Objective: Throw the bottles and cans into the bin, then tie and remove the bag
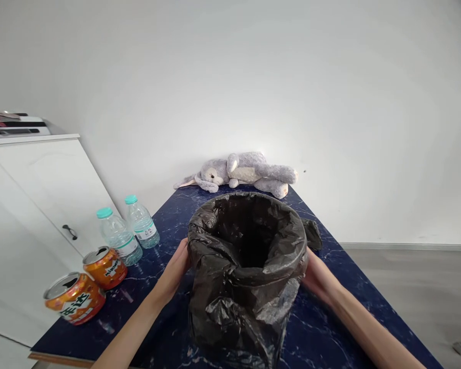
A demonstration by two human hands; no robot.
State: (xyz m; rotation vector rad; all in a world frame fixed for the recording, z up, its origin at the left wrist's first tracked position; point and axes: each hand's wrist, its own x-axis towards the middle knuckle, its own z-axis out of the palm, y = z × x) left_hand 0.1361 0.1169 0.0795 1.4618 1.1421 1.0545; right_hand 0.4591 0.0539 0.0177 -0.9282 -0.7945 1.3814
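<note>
A round trash bin lined with a black plastic bag [234, 307] stands upright on the table in front of me. The bag is folded out over the rim and hangs down the outside, so the bin's own wall is hidden. My left hand [177, 269] presses against its left side, and my right hand [318, 274] holds the right side. Most fingers of both hands are behind the bag. Inside the opening it is dark, with only bag lining visible.
Two orange soda cans [77, 300], opened, and two water bottles with teal caps [119, 236] stand along the left edge of the blue marbled table [353, 318]. A grey plush rabbit [246, 171] lies at the back against the wall. Left is a white cabinet [34, 205].
</note>
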